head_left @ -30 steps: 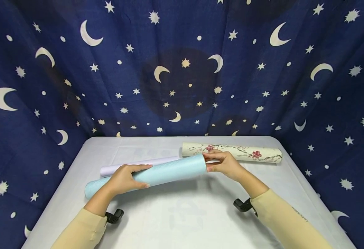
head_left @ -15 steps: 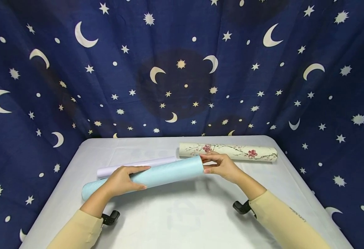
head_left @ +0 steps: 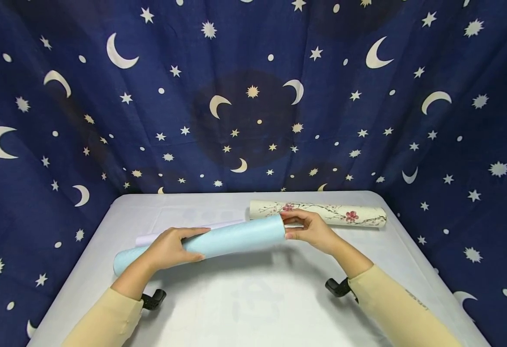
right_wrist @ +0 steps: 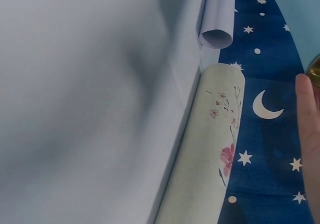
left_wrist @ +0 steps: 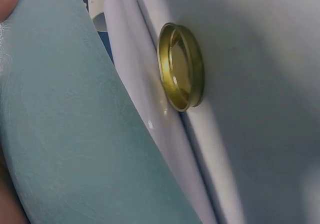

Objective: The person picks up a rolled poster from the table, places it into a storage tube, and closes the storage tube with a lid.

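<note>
A light blue tube point(head_left: 236, 237) is held raised and slanted over the table, its right end higher. My left hand point(head_left: 171, 248) grips it around the middle, thumb on the near side and fingers over the top. At the tube's right end, the fingers and thumb of my right hand point(head_left: 311, 232) pinch the edge of a gold metal lid point(right_wrist: 315, 72), only partly visible. Another gold lid point(left_wrist: 181, 67) stands on its side against the lavender roll point(left_wrist: 145, 83) in the left wrist view. In the head view the tube hides that lid.
A cream roll with red blossoms point(head_left: 322, 213) lies at the back right of the white table point(head_left: 253, 308). Behind the tube, the lavender roll shows only partly in the head view. A dark blue curtain point(head_left: 253, 96) with moons and stars surrounds the table.
The head view has shifted slightly. The tube's right end has risen a little, covering more of the lavender roll. Both hands keep their places on the tube and lid.
</note>
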Demonstrator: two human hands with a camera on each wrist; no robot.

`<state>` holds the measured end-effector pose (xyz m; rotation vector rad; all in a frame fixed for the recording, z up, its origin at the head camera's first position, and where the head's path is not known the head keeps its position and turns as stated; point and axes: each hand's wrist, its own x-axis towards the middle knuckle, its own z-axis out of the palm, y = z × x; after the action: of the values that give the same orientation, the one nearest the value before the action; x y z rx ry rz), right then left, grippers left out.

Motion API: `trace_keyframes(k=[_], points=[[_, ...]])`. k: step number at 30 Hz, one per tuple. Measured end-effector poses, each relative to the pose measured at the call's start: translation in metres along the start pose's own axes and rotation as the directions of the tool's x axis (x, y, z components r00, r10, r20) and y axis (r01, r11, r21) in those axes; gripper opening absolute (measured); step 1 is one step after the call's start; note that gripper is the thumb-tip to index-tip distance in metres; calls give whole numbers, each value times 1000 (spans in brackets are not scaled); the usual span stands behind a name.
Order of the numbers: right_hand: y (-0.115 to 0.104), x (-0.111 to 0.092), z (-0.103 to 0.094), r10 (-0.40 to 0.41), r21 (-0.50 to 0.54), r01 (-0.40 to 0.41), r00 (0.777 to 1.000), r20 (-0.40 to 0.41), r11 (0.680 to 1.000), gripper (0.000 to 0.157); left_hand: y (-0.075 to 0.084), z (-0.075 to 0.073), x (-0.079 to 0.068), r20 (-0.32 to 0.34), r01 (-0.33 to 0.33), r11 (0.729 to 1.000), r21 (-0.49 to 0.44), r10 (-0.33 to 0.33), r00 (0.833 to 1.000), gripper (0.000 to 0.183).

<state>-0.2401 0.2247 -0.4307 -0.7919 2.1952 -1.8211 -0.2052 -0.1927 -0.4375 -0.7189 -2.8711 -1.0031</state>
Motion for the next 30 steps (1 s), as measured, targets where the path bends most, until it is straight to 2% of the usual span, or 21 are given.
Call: trace_keyframes(k=[11,23,30], points=[[-7,6,-4,23,5,-23,999,27,1000,61,5,-13,6,22,6,999,36,-7,1000,68],[-12,9,-15,-25,-141,27,1000,13,990,52,-1,-27,14,16,10,996,86,-11,1000,69],[-8,6,-32,-27,-273,24,1000,-8,962,50,-8,-36,18,4,11,992,124,-11,1000,69]])
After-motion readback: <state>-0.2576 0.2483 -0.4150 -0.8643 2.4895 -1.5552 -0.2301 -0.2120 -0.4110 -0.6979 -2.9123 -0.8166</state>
